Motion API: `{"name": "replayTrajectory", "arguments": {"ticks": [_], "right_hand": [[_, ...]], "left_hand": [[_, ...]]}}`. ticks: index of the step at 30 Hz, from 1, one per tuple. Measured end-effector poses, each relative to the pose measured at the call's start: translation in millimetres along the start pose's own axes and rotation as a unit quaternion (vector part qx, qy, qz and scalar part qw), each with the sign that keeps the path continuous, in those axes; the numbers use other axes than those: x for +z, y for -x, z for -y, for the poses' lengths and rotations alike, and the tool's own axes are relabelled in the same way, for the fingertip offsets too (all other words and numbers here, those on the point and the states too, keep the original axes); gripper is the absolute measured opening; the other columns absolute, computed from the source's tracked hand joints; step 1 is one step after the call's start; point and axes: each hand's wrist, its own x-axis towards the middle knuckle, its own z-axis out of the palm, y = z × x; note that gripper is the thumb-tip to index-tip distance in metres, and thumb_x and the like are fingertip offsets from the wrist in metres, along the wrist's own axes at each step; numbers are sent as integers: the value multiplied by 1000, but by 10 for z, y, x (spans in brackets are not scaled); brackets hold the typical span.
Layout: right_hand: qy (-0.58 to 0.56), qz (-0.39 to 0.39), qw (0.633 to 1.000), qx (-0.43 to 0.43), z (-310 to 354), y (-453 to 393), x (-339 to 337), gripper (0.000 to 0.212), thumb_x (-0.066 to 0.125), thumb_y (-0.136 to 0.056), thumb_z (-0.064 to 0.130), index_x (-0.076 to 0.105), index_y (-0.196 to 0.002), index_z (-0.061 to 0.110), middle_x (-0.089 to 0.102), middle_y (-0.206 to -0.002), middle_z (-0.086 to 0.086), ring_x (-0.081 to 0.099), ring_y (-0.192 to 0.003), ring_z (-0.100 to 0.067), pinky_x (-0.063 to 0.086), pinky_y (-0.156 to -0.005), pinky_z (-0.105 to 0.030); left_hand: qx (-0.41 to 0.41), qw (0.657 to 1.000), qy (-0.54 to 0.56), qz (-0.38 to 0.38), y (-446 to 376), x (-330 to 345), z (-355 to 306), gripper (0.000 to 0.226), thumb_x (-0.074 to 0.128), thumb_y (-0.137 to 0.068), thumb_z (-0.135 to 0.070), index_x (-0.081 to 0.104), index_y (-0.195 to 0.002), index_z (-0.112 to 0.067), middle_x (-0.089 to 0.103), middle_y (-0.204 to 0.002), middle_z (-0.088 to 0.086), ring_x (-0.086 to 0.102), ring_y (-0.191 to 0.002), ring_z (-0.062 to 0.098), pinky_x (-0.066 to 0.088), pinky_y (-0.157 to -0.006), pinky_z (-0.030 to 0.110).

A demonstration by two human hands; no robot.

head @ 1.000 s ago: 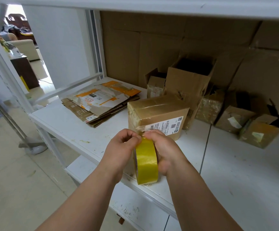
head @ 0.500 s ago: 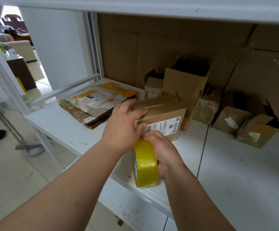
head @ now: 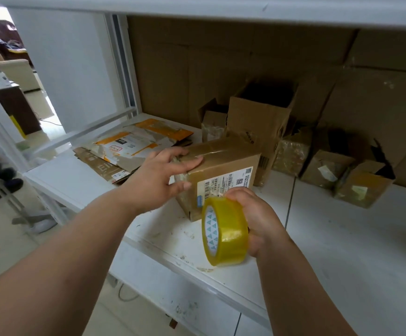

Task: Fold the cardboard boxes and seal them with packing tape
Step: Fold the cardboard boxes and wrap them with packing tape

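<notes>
White shelf carrying closed box, centre. Left hand pressing flat on box top, fingers straight. Right hand gripping tape roll near box front. Am keeping box pinned, pulling tape taut, straight along seam.

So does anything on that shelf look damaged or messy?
Yes. The flattened cardboard pile at the left has torn, peeling labels. The tall open box at the back is creased and leaning. The shelf is littered with scraps and smudges near the front edge.
</notes>
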Motion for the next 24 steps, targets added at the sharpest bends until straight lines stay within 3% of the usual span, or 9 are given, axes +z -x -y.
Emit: {"name": "replayTrajectory", "arguments": {"ticks": [3,6,12,20,24], "right_hand": [[5,8,1000,-2,10,1,39,29,62,-92,14,72,-68,26,73,-103,-11,67,-105,-35,52,-94,-57],[14,12,1000,-3,-13,11,74,28,62,-92,14,72,-69,25,75,-94,-7,68,-102,-33,53,-93,-54],[22,13,1000,-9,-22,13,117,27,63,-91,13,71,-68,25,72,-96,-10,67,-93,-31,53,-91,-53],[30,11,999,-24,-6,17,117,30,63,-91,14,71,-66,28,72,-92,-7,67,-89,-28,53,-90,-55],[30,7,999,-33,-2,40,111,31,61,-92,12,71,-67,28,74,-91,-5,68,-92,-29,54,-90,-53]], "left_hand": [[4,1000,-2,-9,-22,-58,-17,60,68,-91,-33,34,-138,-51,41,-148,-6,31,-129,15,18,-104,26],[1,999,-23,-31,-36,-96,-13,59,74,-84,-38,50,-138,-40,52,-140,-7,40,-127,16,22,-100,22],[17,999,-45,0,-119,-197,27,58,78,-80,-39,58,-134,-35,56,-132,-4,44,-124,18,37,-103,34],[9,998,-58,-8,-107,-200,-13,48,72,-89,-28,58,-134,-36,57,-135,-5,47,-126,18,41,-103,39],[-55,996,-72,4,-96,-156,-187,62,56,-78,-62,55,-136,-38,47,-141,-7,41,-129,21,41,-104,44]]}}
